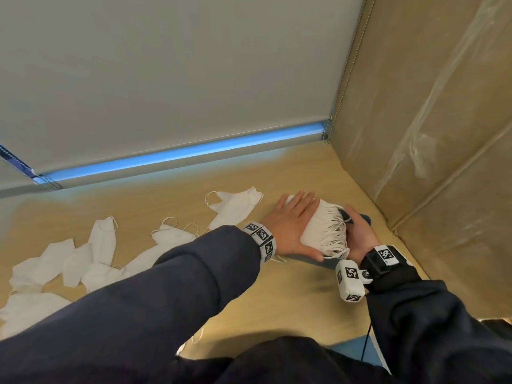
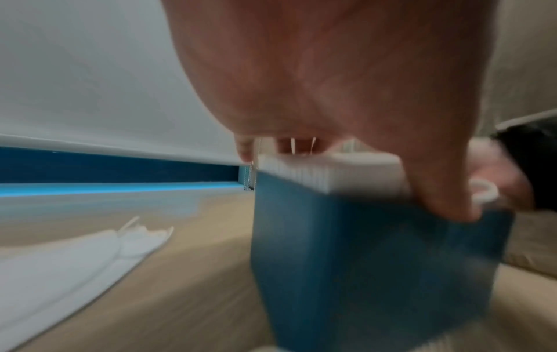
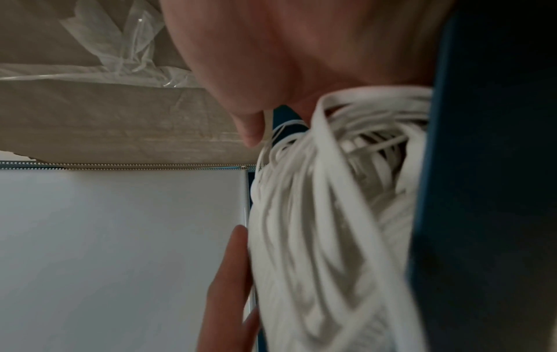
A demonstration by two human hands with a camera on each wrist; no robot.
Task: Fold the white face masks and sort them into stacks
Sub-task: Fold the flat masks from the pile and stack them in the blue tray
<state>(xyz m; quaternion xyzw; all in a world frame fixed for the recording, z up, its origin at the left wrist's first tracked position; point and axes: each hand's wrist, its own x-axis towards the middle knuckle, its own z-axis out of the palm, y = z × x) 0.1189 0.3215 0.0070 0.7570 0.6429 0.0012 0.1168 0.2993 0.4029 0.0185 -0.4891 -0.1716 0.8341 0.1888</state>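
Hands [image 1: 291,223] flat (both) — pressing mask stack [image 1: 322,225] between.

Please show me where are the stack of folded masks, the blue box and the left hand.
stack of folded masks [image 1: 318,225]: head view, on its white side.
blue box [image 2: 346,250]: left wrist view, on its front wall.
left hand [image 1: 291,220]: head view, on its back.

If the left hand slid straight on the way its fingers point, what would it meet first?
Judging by the head view, the left hand, lying flat on the mask stack, points toward the far wall. Past the fingertips only bare table shows, then the blind's bottom rail; depth is uncertain.
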